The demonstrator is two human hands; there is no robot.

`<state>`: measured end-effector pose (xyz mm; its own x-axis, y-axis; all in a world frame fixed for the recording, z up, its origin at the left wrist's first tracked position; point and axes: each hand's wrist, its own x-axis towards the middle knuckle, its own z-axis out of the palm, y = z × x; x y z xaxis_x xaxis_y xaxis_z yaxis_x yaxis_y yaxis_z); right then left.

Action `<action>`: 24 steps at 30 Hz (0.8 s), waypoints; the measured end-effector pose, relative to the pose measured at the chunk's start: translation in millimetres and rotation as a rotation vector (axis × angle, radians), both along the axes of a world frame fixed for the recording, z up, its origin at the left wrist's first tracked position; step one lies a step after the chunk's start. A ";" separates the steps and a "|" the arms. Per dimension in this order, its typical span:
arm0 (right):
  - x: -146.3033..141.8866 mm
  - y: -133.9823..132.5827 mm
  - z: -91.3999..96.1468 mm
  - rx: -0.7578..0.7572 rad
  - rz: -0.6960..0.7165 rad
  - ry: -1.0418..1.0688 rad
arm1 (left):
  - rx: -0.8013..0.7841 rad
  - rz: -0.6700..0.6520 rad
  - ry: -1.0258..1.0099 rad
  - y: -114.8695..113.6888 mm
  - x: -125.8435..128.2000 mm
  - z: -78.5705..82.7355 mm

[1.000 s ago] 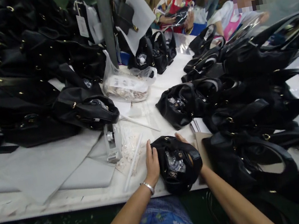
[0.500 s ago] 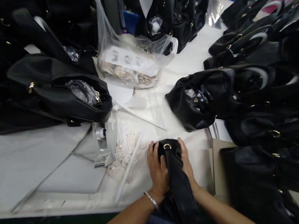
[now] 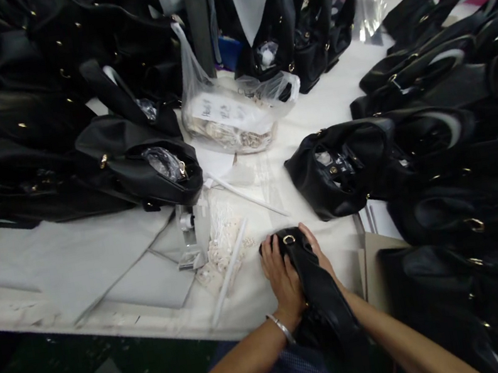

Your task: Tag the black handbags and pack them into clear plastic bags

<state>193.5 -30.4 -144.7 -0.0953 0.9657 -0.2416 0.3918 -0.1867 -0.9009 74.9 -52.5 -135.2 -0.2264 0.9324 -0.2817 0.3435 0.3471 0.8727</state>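
A black handbag [image 3: 315,283] stands narrow between my hands at the near edge of the white table [image 3: 313,112], a gold ring on its top end. My left hand [image 3: 282,276] presses against its left side, fingers closed round it; a silver bangle circles that wrist. My right hand [image 3: 319,250] clasps the right side, mostly hidden behind the bag's strap.
Black handbags are piled at the left [image 3: 30,134] and the right [image 3: 439,154]. A clear plastic bag of metal fittings [image 3: 233,119] lies in the middle. A small metal tool [image 3: 189,241], a packet of pale small parts [image 3: 224,248] and white sticks lie left of my hands.
A second ago the bag lay open between my hands with its stuffing showing. Since then both hands have squeezed it narrow. The view has tilted down and shifted a little.
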 end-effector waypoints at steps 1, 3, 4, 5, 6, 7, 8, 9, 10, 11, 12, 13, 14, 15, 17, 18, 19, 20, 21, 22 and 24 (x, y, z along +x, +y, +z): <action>4.3 3.0 -0.3 0.000 0.010 0.013 | 0.009 -0.003 -0.004 0.3 0.7 1.0; 12.8 9.5 4.4 -0.003 0.034 0.025 | 0.038 -0.023 -0.036 0.6 -2.0 4.3; 16.9 12.5 10.0 -0.022 0.048 0.017 | 0.049 -0.040 -0.064 0.4 -5.5 6.4; 20.7 14.9 17.7 -0.045 0.054 -0.001 | 0.055 -0.059 -0.096 -0.1 -10.4 8.8; 24.5 16.1 27.5 -0.065 0.045 -0.027 | 0.054 -0.076 -0.128 -0.9 -16.2 11.4; 27.9 15.8 39.1 -0.075 0.015 -0.062 | 0.050 -0.090 -0.152 -1.8 -22.9 13.9; 30.9 13.3 52.2 -0.076 -0.037 -0.101 | 0.047 -0.096 -0.170 -2.9 -30.1 16.5; 33.2 8.5 66.5 -0.070 -0.103 -0.138 | 0.046 -0.098 -0.187 -4.0 -37.6 19.0; 34.5 1.2 81.5 -0.062 -0.180 -0.158 | 0.044 -0.098 -0.209 -5.3 -45.2 21.4; 34.8 -8.4 96.5 -0.056 -0.252 -0.150 | 0.038 -0.097 -0.237 -6.6 -52.9 23.7; 33.7 -19.6 110.9 -0.055 -0.311 -0.114 | 0.029 -0.098 -0.270 -8.1 -60.5 26.1; 31.4 -31.6 124.1 -0.056 -0.345 -0.061 | 0.014 -0.104 -0.309 -9.7 -68.0 28.5; 27.8 -43.6 135.8 -0.055 -0.354 -0.011 | -0.005 -0.113 -0.346 -11.3 -75.4 30.9; 23.3 -54.6 145.6 -0.051 -0.340 0.018 | -0.022 -0.122 -0.373 -12.9 -82.9 33.2; 13.0 -70.1 159.8 -0.038 -0.269 -0.018 | -0.035 -0.132 -0.383 -16.0 -98.0 37.8; 8.2 -73.7 165.1 -0.025 -0.237 -0.069 | -0.028 -0.135 -0.366 -17.3 -105.6 39.8; 4.4 -74.5 169.9 -0.006 -0.209 -0.123 | -0.014 -0.137 -0.333 -18.5 -113.4 41.6; 1.8 -72.9 174.9 0.020 -0.184 -0.172 | 0.004 -0.142 -0.291 -19.4 -121.2 43.1; 0.7 -69.6 180.6 0.052 -0.156 -0.215 | 0.024 -0.151 -0.247 -20.2 -128.9 44.2; 1.3 -65.2 187.3 0.094 -0.127 -0.258 | 0.042 -0.161 -0.203 -20.8 -136.4 44.9; 6.5 -55.9 203.7 0.184 -0.047 -0.350 | 0.075 -0.187 -0.120 -21.5 -150.6 44.9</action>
